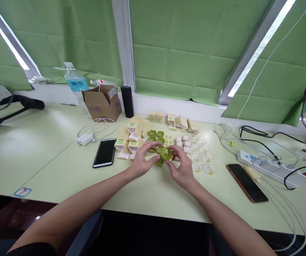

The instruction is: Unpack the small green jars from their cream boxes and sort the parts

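Observation:
Between my two hands, above the table, is a green plastic piece with a flower-shaped rim (166, 153). My left hand (144, 159) grips it from the left with bent fingers and thumb. On the other side, my right hand (181, 166) pinches its right edge. Small green square cups (160, 134) stand in rows just behind, some hidden by my fingers. Tiny yellowish pieces (170, 141) lie beside them. Further right are several pale pink-white rounded pieces (186, 143) and several clear plastic covers (209, 167) with yellow spots.
Open cardboard packs (123, 144) stand left of the cups, more small boxes (181, 122) behind. A phone (104, 153) lies left; another phone (247, 183) and a power strip (264, 165) with cables lie right. A brown carton (102, 105) and black cylinder (127, 101) stand by the wall.

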`<state>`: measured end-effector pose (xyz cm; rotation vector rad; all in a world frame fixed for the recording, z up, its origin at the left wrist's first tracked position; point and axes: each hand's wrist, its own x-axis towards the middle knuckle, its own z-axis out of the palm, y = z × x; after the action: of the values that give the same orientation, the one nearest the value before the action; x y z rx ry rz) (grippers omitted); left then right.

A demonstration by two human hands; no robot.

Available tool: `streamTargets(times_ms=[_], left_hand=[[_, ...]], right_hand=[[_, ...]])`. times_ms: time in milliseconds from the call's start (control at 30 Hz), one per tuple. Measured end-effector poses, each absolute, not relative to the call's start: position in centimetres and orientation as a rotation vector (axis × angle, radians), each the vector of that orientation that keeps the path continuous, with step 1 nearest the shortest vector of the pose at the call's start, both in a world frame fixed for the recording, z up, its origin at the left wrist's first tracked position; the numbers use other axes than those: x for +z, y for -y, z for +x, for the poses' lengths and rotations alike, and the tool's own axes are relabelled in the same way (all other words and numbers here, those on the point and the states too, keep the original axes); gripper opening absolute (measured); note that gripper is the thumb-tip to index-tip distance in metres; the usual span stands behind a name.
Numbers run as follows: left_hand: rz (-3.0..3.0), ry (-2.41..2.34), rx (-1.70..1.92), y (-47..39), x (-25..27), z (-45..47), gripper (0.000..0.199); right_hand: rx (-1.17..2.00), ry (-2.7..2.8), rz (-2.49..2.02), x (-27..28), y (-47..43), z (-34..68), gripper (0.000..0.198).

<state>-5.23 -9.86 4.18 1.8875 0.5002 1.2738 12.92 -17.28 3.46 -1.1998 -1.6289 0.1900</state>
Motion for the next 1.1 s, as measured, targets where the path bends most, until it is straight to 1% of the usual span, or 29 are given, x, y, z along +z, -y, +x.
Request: streamTargets(times_ms=[67, 100, 167, 233, 333, 400, 567, 733, 967, 1100], left_hand=[[2.002, -0.474, 1.229, 9.7, 4.5, -5.4, 0.047], [2.049, -0.472, 1.214, 9.7, 4.6, -5.4, 0.049], [2.108, -0.480, 1.201, 9.6, 4.6, -5.3, 0.046], [2.119, -0.487, 1.210, 9.6, 4.5, -5.2, 0.040], [2.095, -0.501, 1.245, 9.6, 4.3, -5.2, 0.040], [2.102, -0.495, 1.260, 9.7, 4.3, -5.2, 0.040], [2.227, -0.446, 1.261, 10.1, 4.3, -5.1, 0.039], [2.387, -0.400, 1.272, 10.6, 4.5, -5.0, 0.037], [2.427, -0.594, 1.319, 9.3, 5.0, -5.6, 0.036], [2.347, -0.686, 1.350, 7.6, 5.8, -6.7, 0.037]], right_hand=[[0.163, 1.656, -1.199, 3.4, 17.2, 13.1, 0.041], [0.136, 1.682, -1.185, 3.4, 17.3, 13.1, 0.038], [0.073, 1.741, -1.150, 3.6, 17.3, 13.1, 0.034], [0.050, 1.782, -1.125, 3.8, 17.4, 13.1, 0.037], [0.093, 1.769, -1.095, 4.2, 17.5, 13.2, 0.040], [0.071, 1.755, -1.094, 4.4, 17.5, 13.2, 0.036], [-0.102, 1.751, -1.136, 4.2, 17.3, 13.0, 0.023], [-0.126, 1.701, -1.140, 4.1, 17.2, 12.8, 0.019], [-0.243, 1.548, -1.108, 5.5, 17.1, 13.7, 0.012], [-0.214, 1.733, -1.286, 5.3, 15.9, 15.4, 0.011]])
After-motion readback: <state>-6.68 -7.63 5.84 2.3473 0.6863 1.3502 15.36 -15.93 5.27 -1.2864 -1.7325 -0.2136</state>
